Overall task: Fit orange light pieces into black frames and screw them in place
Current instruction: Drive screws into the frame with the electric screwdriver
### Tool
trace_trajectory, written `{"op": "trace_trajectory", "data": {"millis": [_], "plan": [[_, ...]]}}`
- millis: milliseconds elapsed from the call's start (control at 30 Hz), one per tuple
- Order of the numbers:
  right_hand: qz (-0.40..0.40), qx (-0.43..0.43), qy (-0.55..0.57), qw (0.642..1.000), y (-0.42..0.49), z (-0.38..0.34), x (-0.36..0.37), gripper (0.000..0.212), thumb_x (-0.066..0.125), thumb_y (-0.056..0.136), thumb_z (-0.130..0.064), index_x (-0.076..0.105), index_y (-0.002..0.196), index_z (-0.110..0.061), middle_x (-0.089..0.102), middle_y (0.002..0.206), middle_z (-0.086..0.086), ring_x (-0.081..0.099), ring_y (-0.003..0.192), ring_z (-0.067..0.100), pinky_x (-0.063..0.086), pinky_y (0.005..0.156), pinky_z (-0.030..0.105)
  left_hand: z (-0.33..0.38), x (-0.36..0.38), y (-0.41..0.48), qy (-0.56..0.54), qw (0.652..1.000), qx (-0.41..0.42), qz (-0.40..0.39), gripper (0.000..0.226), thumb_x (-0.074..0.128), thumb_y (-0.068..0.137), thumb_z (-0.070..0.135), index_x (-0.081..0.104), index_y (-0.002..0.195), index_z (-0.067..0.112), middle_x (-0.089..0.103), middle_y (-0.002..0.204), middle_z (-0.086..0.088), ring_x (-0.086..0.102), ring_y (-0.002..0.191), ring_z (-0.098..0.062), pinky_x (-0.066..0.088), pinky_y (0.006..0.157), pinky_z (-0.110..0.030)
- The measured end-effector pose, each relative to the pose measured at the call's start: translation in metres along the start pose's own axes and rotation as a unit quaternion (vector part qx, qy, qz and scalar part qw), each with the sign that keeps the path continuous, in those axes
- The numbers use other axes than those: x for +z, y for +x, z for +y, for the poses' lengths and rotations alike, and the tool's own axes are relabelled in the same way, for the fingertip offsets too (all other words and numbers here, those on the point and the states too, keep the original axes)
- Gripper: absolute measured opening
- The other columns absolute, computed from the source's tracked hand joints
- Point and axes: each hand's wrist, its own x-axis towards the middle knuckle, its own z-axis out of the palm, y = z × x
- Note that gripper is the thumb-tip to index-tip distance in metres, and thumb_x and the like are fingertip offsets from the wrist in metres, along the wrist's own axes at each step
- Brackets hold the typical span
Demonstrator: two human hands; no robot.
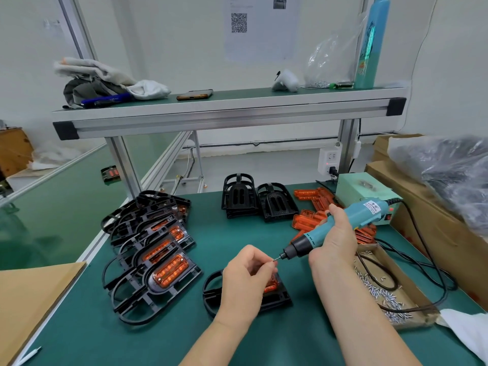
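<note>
Beside screw box (408, 280) | right hand (335, 239) grips screwdriver (364, 211) | left hand (245, 278) pinches bit (277, 258), partly covering frame (278, 298)

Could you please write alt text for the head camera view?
A person's right hand holds a blue electric screwdriver while the left hand pinches what looks like a screw at its tip, above a black frame holding an orange light piece. Finished frames lie stacked left.

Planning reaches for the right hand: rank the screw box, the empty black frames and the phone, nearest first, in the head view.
1. Screw box, on the table just right of the right hand.
2. Empty black frames, at the table's back, leftward.
3. Phone, up on the shelf, farthest.
</note>
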Motion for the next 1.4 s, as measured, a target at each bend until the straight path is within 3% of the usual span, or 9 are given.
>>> {"op": "trace_trajectory", "data": {"millis": [167,300,667,733,833,933,1167,1300,1400], "plan": [[-0.004,-0.021,-0.002,1.000,0.001,0.001,0.003,0.050,0.084,0.073,-0.034,0.065,0.117,-0.020,0.062,0.090,-0.004,0.061,0.071,0.008,0.046,0.043,0.016,0.000,-0.006,0.006,-0.015,0.999,-0.019,-0.030,0.025,0.071,0.086,0.002,0.060,0.100,0.020,0.075,0.086,-0.003,0.069,0.090,-0.031,0.055,0.084,-0.041],[-0.007,-0.043,-0.002,0.999,0.002,0.001,0.005,0.055,0.084,0.074,-0.032,0.065,0.123,-0.015,0.063,0.089,-0.004,0.062,0.070,0.007,0.048,0.044,0.016,-0.002,-0.012,0.009,-0.003,0.998,-0.037,-0.053,0.030,0.071,0.087,0.006,0.060,0.108,0.025,0.077,0.091,0.004,0.070,0.091,-0.021,0.055,0.078,-0.027],[-0.033,-0.093,-0.019,0.995,0.009,0.006,0.004,0.031,0.082,0.078,-0.028,0.065,0.104,-0.026,0.063,0.088,-0.005,0.063,0.077,0.009,0.051,0.067,0.029,-0.014,-0.031,0.014,0.082,0.997,-0.013,-0.011,0.026,0.053,0.094,0.000,0.063,0.105,0.021,0.075,0.097,0.008,0.070,0.098,-0.008,0.053,0.091,-0.025],[-0.041,-0.113,-0.029,0.992,0.011,0.007,0.003,0.033,0.082,0.079,-0.026,0.065,0.107,-0.024,0.064,0.088,-0.005,0.063,0.076,0.009,0.052,0.067,0.029,-0.019,-0.035,0.014,0.233,0.971,0.047,-0.019,0.022,0.063,0.092,0.021,0.062,0.114,0.027,0.066,0.114,0.018,0.060,0.112,-0.004,0.044,0.099,-0.022],[-0.053,-0.149,-0.052,0.986,0.014,0.011,0.002,0.029,0.081,0.082,-0.025,0.065,0.106,-0.020,0.063,0.082,-0.006,0.062,0.066,0.003,0.051,0.059,0.022,-0.030,-0.039,0.017,0.480,0.866,0.080,-0.116,0.086,0.054,0.076,0.074,0.041,0.145,0.025,0.040,0.147,0.010,0.030,0.141,-0.013,0.017,0.119,-0.032],[-0.064,-0.176,-0.076,0.979,0.013,0.016,0.004,0.021,0.080,0.083,-0.024,0.064,0.096,-0.025,0.063,0.077,-0.011,0.061,0.057,-0.004,0.049,0.053,0.016,-0.041,-0.038,0.017,0.574,0.799,0.029,-0.177,0.125,0.037,0.057,0.095,0.017,0.155,0.020,0.019,0.160,0.000,0.009,0.151,-0.021,-0.004,0.123,-0.048],[-0.109,-0.250,-0.146,0.951,0.000,0.026,0.009,0.016,0.080,0.078,-0.034,0.066,0.083,-0.031,0.064,0.064,-0.021,0.057,0.059,-0.001,0.049,0.062,0.026,-0.049,-0.038,0.017,0.589,0.790,0.043,-0.164,0.126,0.040,0.053,0.094,0.019,0.155,0.023,0.028,0.153,0.005,0.021,0.144,-0.018,0.000,0.123,-0.046],[-0.126,-0.268,-0.173,0.939,-0.006,0.031,0.010,0.014,0.076,0.067,-0.050,0.066,0.075,-0.044,0.061,0.061,-0.017,0.054,0.056,0.004,0.049,0.060,0.030,-0.050,-0.036,0.012,0.576,0.799,0.055,-0.162,0.101,0.049,0.062,0.088,0.019,0.150,0.050,0.022,0.159,-0.001,0.013,0.147,-0.022,-0.006,0.122,-0.047],[-0.127,-0.268,-0.176,0.939,-0.006,0.034,0.010,0.025,0.076,0.065,-0.052,0.063,0.076,-0.033,0.060,0.060,-0.018,0.054,0.055,0.001,0.048,0.058,0.025,-0.051,-0.036,0.010,0.589,0.786,0.055,-0.177,0.084,0.049,0.070,0.085,0.024,0.146,0.059,0.012,0.164,-0.005,0.003,0.150,-0.026,-0.011,0.121,-0.048]]}}
